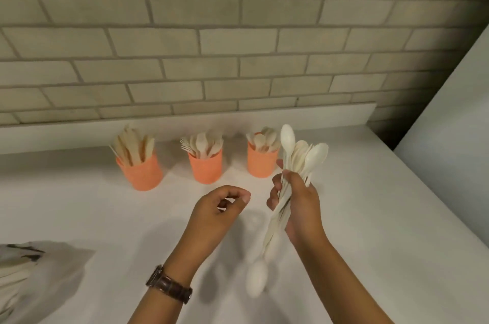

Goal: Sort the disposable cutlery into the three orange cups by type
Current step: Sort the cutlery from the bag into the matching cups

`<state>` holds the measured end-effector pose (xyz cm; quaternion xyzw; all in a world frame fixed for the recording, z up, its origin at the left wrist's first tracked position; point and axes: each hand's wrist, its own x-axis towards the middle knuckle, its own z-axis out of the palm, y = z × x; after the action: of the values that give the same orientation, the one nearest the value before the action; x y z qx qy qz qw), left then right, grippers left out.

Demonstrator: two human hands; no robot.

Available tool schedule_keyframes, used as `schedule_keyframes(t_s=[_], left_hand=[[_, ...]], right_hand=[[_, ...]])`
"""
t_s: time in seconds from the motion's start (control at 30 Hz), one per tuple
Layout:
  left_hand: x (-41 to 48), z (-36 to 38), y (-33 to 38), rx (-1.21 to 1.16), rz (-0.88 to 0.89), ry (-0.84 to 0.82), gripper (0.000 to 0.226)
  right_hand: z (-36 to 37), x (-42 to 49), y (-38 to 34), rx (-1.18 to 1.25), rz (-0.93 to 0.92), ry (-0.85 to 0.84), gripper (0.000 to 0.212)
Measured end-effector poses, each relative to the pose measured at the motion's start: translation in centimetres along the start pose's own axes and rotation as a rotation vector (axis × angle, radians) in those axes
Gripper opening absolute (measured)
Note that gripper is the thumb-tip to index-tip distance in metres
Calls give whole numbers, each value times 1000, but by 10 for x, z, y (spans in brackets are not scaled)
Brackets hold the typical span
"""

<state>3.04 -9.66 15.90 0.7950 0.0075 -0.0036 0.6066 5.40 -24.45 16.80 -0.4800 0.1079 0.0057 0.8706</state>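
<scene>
Three orange cups stand in a row near the wall. The left cup [144, 171] holds wooden knives, the middle cup [205, 169] forks and other pieces, the right cup [260, 165] spoons. My right hand [299, 204] grips a bundle of white plastic spoons [304, 154], bowls fanned upward, just right of the right cup. One blurred white spoon [256, 280] appears below the bundle, over the counter. My left hand [219, 207] hovers left of the bundle with its fingers curled and nothing in them.
A white counter [370, 217] runs to a brick wall behind the cups. A crumpled white bag [34, 270] lies at the left front edge. A pale panel [455, 112] rises at the far right. A brown watch [169, 284] sits on my left wrist.
</scene>
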Motion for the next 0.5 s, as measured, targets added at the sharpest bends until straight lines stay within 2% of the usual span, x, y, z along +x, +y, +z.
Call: schedule_keyframes(t_s=[0.1,0.27,0.4,0.5], left_hand=[[-5,27,1,16,-106,-98,3],[-17,57,3,-46,-256,-191,12],[-29,76,12,-214,-326,-234,36],[-32,80,14,-330,-332,-215,32]], right_hand=[[-22,14,-24,54,-22,24,23],[-37,29,-48,111,-38,31,21],[-34,32,-51,151,-32,24,21],[-27,29,-48,155,-17,3,22]])
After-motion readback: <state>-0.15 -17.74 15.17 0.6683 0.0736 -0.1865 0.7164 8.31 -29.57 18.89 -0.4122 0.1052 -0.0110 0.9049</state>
